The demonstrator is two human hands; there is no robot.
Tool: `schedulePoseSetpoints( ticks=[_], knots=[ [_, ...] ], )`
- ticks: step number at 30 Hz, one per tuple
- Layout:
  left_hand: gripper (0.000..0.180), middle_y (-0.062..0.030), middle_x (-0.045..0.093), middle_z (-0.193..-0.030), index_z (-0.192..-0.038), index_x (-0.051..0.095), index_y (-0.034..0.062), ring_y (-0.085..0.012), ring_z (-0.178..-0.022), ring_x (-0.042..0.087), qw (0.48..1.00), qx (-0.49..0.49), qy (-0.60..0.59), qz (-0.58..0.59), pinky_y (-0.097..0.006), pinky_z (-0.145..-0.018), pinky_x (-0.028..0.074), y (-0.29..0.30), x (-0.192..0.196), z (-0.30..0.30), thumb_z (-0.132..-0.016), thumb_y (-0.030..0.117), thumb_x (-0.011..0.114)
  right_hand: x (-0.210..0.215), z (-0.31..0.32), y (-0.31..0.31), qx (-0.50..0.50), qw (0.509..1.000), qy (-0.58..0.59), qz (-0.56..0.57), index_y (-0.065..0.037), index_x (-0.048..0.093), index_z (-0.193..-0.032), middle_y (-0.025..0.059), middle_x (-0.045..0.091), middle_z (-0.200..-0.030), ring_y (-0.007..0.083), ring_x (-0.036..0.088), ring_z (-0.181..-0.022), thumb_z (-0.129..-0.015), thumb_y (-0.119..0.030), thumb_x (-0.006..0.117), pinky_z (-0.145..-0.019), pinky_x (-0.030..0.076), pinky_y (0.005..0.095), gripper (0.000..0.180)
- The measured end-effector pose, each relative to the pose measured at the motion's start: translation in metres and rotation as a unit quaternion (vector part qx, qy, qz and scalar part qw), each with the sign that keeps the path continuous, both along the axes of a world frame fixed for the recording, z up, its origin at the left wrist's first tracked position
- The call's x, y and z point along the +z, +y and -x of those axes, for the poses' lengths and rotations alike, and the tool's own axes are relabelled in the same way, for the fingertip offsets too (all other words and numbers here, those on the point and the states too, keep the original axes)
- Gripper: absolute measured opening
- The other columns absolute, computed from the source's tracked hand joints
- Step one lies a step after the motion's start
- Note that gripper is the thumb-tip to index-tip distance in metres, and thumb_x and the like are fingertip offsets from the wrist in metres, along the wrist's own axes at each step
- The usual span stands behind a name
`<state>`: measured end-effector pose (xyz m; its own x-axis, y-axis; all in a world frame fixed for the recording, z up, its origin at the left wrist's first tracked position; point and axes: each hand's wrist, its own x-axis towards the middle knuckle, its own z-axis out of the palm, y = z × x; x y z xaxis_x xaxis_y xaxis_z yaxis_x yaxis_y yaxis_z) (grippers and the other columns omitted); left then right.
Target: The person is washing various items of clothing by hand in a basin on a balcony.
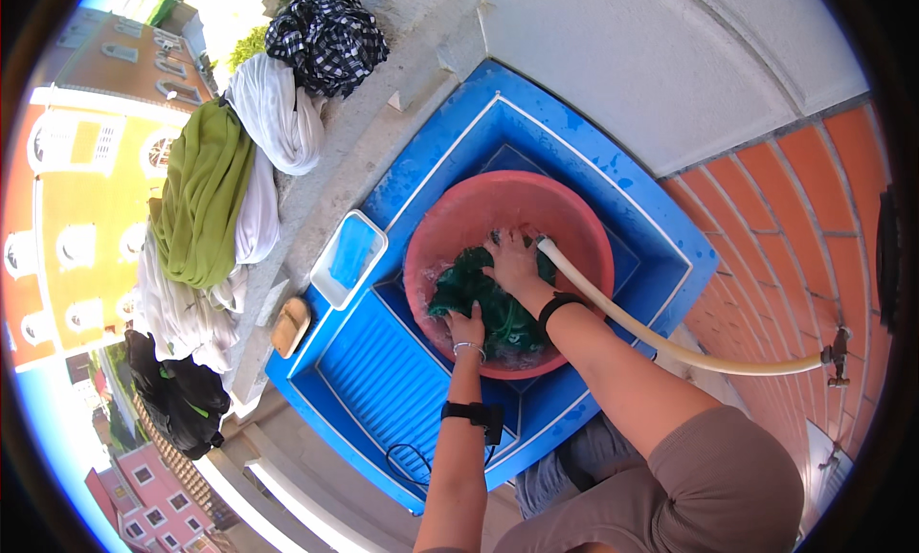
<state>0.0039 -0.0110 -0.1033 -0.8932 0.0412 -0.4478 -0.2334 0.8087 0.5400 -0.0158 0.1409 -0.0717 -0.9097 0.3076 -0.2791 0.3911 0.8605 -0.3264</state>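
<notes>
A round pink-red basin (605, 256) stands in the blue wash sink, with water and a dark green wet cloth (507, 328) in it. My left hand (466, 327) is at the cloth's near left side, thumb up and fingers curled into it, partly hidden. My right hand (514, 264) lies on the cloth's upper part with its fingers spread. Close by the right hand, the end of a cream hose (613, 316) reaches over the basin. The water looks foamy and stirred around the cloth.
The blue sink (584, 132) has a ribbed washboard (373, 376) at left. On its left rim are a white tray (320, 281) and a wooden-backed brush (290, 326). Olive (201, 199), white (278, 112), checked (325, 38) and black (177, 395) cloths lie along the ledge. The hose runs to a wall tap (838, 357).
</notes>
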Motion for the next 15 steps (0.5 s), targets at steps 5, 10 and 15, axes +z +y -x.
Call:
schedulePoseSetpoints(
  ticks=[5,10,15],
  knots=[
    [0.074,-0.0109,0.043,-0.120,-0.120,0.039,0.0052,-0.0240,-0.111,0.039,0.749,0.345,-0.339,-0.452,-0.037,-0.093,0.030,0.027,0.029,0.026,-0.073,0.062,0.044,0.006,-0.013,-0.004,-0.058,0.981,0.064,0.176,-0.009,0.054,-0.090,0.0134,0.035,-0.115,0.0317,0.035,-0.107,-0.064,-0.024,0.064,-0.078,0.038,0.0479,0.032],
    [0.050,-0.0062,0.055,-0.099,-0.100,0.051,0.0100,-0.0207,-0.090,0.053,0.555,0.136,-0.325,-0.753,-0.033,-0.076,0.043,-0.030,-0.019,0.038,-0.080,0.054,0.039,0.096,-0.047,-0.046,0.071,0.923,0.256,0.278,-0.007,0.054,-0.075,0.0104,0.038,-0.109,0.0282,0.040,-0.098,-0.062,-0.023,0.066,-0.072,0.039,0.0415,0.025],
    [0.046,-0.0059,0.057,-0.094,-0.098,0.053,0.0107,-0.0208,-0.086,0.055,0.607,0.172,-0.263,-0.730,-0.033,-0.074,0.045,-0.003,-0.028,0.009,-0.081,0.051,0.038,0.070,-0.048,-0.045,0.089,0.892,0.392,0.204,-0.008,0.054,-0.066,0.0053,0.049,-0.092,0.0224,0.048,-0.083,-0.057,-0.021,0.066,-0.062,0.045,0.0315,0.019]
  ],
)
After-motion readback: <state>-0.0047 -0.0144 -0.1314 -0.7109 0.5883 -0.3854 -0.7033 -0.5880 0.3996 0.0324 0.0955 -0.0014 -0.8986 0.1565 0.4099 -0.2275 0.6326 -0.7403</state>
